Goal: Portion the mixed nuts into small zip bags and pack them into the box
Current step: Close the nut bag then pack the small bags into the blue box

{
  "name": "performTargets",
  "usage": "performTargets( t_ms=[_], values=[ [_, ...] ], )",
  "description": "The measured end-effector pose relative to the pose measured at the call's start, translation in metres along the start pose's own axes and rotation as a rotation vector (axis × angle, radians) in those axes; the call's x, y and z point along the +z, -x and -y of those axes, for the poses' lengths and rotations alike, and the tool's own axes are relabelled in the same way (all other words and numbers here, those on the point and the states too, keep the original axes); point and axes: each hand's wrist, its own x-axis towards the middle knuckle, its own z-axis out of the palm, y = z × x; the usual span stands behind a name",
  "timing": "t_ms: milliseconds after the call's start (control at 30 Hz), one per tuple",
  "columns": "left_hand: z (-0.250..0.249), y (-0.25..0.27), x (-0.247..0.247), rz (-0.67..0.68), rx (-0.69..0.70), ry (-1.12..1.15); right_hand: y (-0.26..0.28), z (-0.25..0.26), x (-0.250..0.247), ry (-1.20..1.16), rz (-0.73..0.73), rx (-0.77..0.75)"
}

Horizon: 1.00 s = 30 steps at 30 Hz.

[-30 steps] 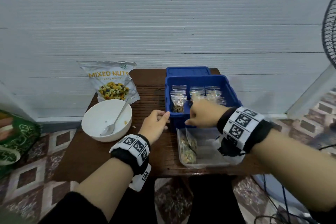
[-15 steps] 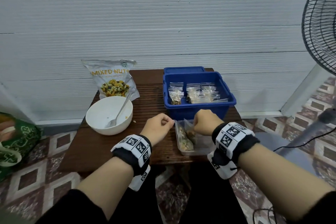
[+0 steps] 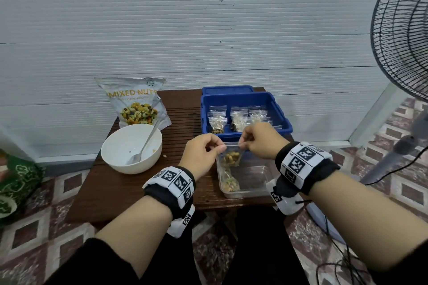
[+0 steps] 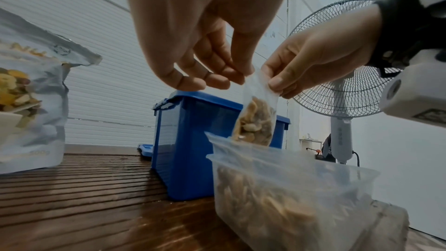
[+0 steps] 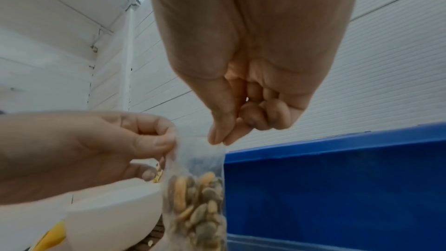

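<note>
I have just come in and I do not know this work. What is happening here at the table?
A person is packing nuts. The left hand and right hand pinch the top corners of a small zip bag of nuts, held above a clear tub. The blue box behind already holds several filled bags. A nearly empty white bowl stands to the left.

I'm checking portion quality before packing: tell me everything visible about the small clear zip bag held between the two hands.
The small clear plastic zip bag hangs upright, its lower half filled with mixed nuts and seeds, tan and greenish. Its top strip is empty and pulled taut: the left hand pinches one top corner, the right hand the other. It hangs above the clear plastic tray, in front of the blue plastic box. Whether the zip is sealed cannot be told.
</note>
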Motion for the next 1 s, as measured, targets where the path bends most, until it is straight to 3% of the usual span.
performTargets(
  t_ms=[400, 1000],
  values=[
    [0.003, -0.002, 0.001, 0.031, 0.035, 0.017, 0.005, -0.002, 0.008, 0.019, -0.063, -0.238],
    [-0.007, -0.01, -0.008, 0.044, 0.065, 0.012, -0.004, -0.004, -0.002, 0.064, 0.014, -0.261]
  ],
)
